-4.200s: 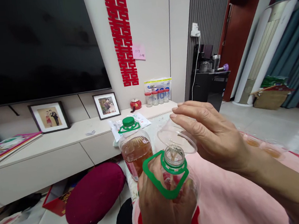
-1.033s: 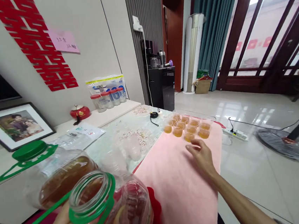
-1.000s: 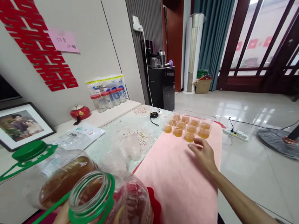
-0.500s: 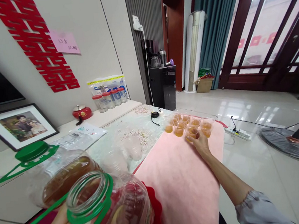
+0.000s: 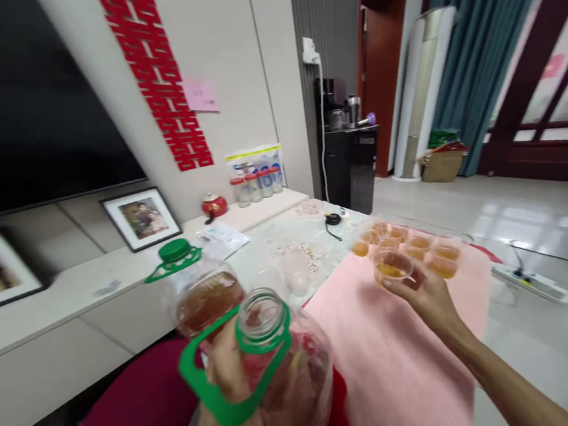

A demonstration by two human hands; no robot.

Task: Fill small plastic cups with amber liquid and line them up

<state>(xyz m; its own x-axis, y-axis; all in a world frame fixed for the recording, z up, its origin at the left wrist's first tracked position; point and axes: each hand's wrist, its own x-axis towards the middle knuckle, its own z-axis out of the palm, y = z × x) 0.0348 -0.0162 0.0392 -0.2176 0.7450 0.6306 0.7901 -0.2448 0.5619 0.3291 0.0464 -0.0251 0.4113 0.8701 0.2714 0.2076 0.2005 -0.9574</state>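
A clear plastic jug (image 5: 312,377) with a green handle ring and an uncapped mouth is at the lower middle. My left hand (image 5: 227,366) is closed around its neck and side. Between the fingers of my right hand (image 5: 431,298) is a small clear plastic cup (image 5: 393,269) with some amber liquid in it, held above the pink cloth (image 5: 395,376). Just beyond it stand several more cups of amber liquid (image 5: 419,247), grouped at the cloth's far end. A second jug (image 5: 207,304), green-capped and partly full of brown liquid, stands behind the first.
Stacked clear cups (image 5: 294,272) lie on the patterned table cover (image 5: 271,241), with a black tape measure (image 5: 333,219) farther back. The white cabinet (image 5: 85,289) at left bears framed photos, a red pot (image 5: 213,205) and red-lidded jars (image 5: 254,188). A power strip (image 5: 532,283) lies at right.
My right hand has lifted the cup from the group and brought it nearer. The view has turned left. My left hand still grips the uncapped jug.
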